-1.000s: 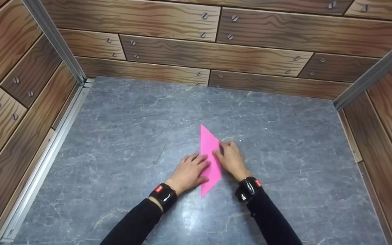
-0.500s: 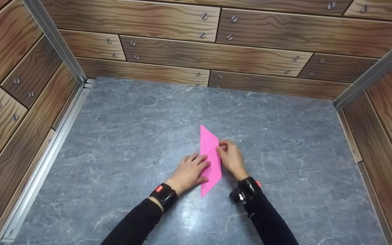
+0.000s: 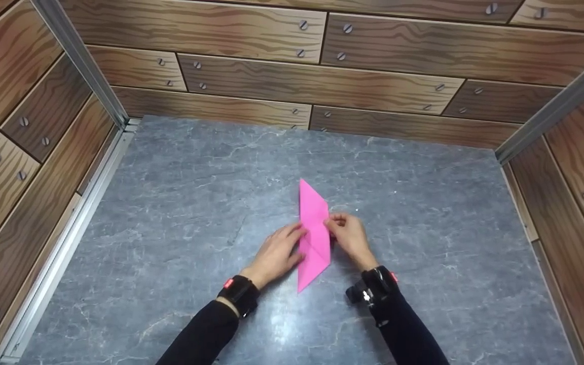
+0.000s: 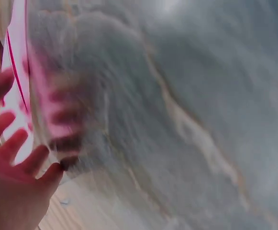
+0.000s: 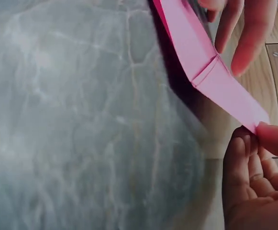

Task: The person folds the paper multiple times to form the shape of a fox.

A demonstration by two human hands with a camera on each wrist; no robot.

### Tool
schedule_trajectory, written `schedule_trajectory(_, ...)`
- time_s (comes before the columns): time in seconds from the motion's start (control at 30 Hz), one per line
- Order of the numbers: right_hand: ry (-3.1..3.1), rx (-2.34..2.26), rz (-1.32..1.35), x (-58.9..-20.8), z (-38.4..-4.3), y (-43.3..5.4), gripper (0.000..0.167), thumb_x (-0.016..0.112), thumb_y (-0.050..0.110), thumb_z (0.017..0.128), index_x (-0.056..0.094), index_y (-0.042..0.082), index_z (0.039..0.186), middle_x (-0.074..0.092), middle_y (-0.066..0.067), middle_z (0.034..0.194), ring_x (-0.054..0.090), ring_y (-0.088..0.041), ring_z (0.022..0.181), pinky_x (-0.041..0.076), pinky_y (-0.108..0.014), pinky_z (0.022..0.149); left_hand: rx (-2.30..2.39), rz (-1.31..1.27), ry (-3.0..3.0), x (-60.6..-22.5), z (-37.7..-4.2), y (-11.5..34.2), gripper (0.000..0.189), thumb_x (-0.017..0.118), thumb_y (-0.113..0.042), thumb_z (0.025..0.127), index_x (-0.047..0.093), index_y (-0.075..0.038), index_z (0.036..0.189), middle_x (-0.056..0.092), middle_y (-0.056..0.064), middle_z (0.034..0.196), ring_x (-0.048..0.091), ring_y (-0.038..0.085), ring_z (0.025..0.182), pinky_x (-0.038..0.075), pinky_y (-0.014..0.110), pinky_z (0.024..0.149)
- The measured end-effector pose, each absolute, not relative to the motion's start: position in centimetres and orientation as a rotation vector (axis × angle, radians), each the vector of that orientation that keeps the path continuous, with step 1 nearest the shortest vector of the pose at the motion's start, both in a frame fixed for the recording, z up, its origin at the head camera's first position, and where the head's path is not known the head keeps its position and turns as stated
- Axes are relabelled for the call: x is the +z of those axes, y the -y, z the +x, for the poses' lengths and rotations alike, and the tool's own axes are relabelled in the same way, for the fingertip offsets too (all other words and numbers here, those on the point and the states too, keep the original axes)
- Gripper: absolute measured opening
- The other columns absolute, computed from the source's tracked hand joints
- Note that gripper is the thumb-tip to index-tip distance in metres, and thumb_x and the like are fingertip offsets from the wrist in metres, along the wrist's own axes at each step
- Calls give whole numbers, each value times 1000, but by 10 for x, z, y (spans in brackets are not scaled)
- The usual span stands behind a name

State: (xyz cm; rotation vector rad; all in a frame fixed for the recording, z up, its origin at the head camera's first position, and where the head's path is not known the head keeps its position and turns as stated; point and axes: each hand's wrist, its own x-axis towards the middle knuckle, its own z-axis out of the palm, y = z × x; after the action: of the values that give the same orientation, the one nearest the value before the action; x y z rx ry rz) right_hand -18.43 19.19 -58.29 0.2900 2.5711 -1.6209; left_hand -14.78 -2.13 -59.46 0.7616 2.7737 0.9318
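A folded piece of pink paper [image 3: 315, 210], long with slanted pointed ends, stands slightly raised over the middle of the grey marbled tabletop. Its right edge is pinched between the thumb and curled fingers of my right hand [image 3: 353, 235]. In the right wrist view that grip shows at one corner of the paper [image 5: 191, 40], and a crease crosses its middle. My left hand [image 3: 271, 253] touches the left edge with extended, slightly spread fingers. Those fingers [image 4: 21, 143] lie alongside the paper [image 4: 18, 57] in the left wrist view.
The marbled tabletop [image 3: 195, 177] is glossy and reflects light near the front. Wood-patterned panels [image 3: 251, 76] wall it at the back and both sides, with metal rails [image 3: 84, 66] at the corners. Each wrist wears a black camera band [image 3: 240, 295].
My left hand has eased from pressing flat on the paper to its left edge. My right hand has gone from touching to pinching the right edge, and the paper has lifted and bent slightly.
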Motion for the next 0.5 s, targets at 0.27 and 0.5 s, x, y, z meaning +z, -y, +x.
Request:
schedule_trajectory(0.27,-2556,-1796,171,-569,-173,-202,22,72,10,97,70,-8,110,74,-15,95,68,-18,82,58,-26,73,1521,365,-2534,-584,-154,10,71,70,-19,100,35,3,157,50,22,151,57,35,132,48,45,110)
schedule_trajectory(0.5,-2518,-1907,154,-564,-164,-208,23,73,12,98,70,-6,111,73,-16,102,68,-14,86,59,-23,75,1829,154,-2243,-576,-157,6,47,74,-17,97,60,3,137,73,15,115,72,27,104,60,32,87)
